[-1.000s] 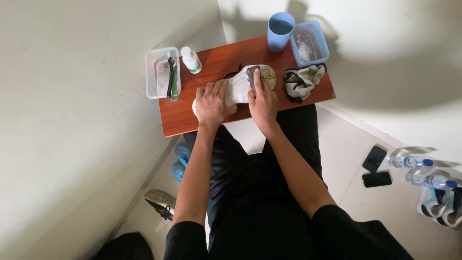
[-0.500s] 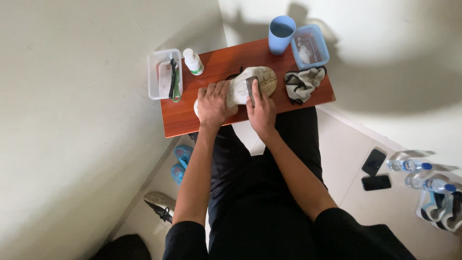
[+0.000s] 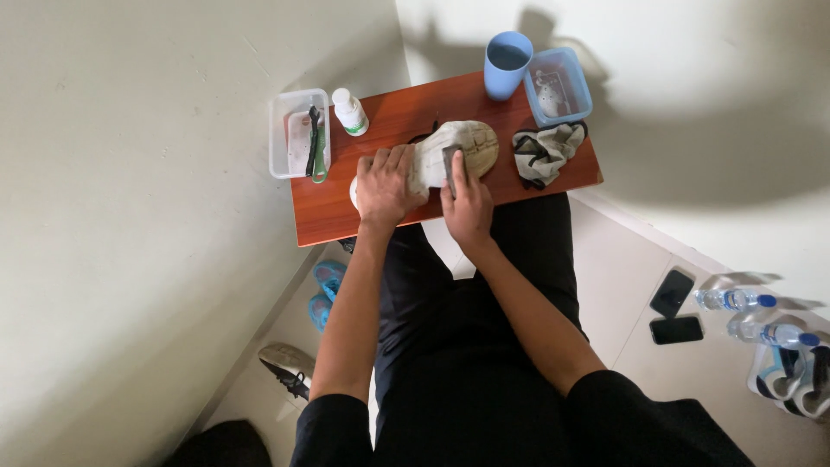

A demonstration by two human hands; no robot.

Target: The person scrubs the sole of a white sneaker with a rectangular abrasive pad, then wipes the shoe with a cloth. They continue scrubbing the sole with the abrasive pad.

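A white shoe (image 3: 462, 145) lies sole up on a small reddish-brown table (image 3: 328, 220) over my lap. My left hand (image 3: 386, 183) presses down on the heel end of the shoe. My right hand (image 3: 468, 204) grips a small dark brush (image 3: 450, 164) and holds it against the middle of the sole. A crumpled grey cloth (image 3: 543, 150) lies on the table to the right of the shoe.
A clear plastic box (image 3: 296, 134) with a green-handled brush sits at the table's left end, a small white bottle (image 3: 350, 112) beside it. A blue cup (image 3: 507, 64) and a blue tub (image 3: 559, 85) stand at the back. Shoes, two phones (image 3: 675, 310) and water bottles (image 3: 750, 316) lie on the floor.
My right hand has slid the brush back along the sole, from near the toe toward the middle. My left hand has stayed on the heel.
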